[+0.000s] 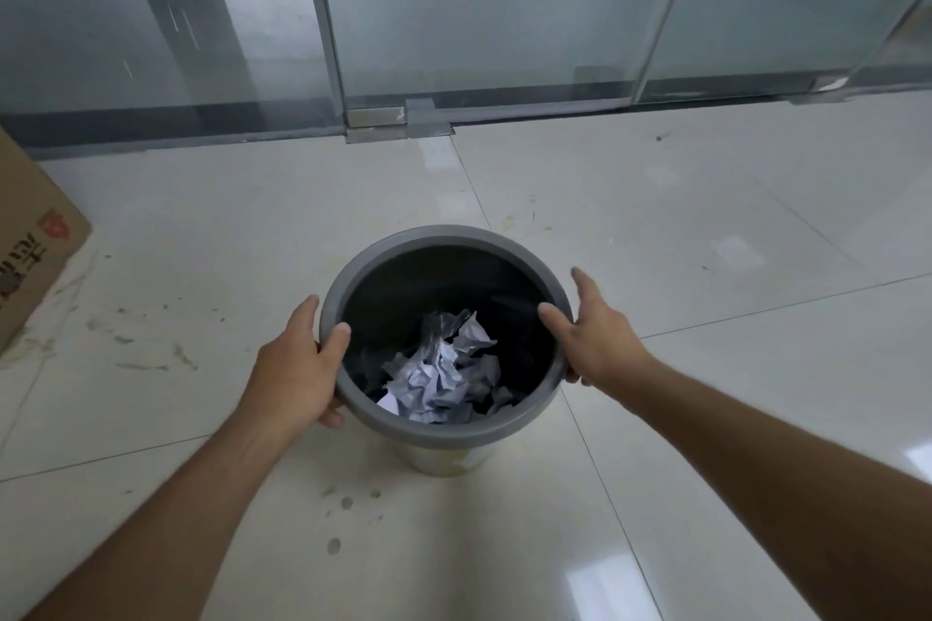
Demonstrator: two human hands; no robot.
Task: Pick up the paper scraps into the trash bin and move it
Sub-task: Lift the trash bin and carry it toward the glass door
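A round trash bin with a grey rim and a black inside stands on the white tiled floor, in the middle of the view. Crumpled white paper scraps lie at its bottom. My left hand grips the rim on the left side, thumb hooked over the edge. My right hand grips the rim on the right side, thumb inside and fingers along the outside. I cannot tell whether the bin's base touches the floor.
A brown cardboard box sits on the floor at the far left. A frosted glass wall with metal door fittings runs across the back. Smudges and spots mark the tiles near the bin.
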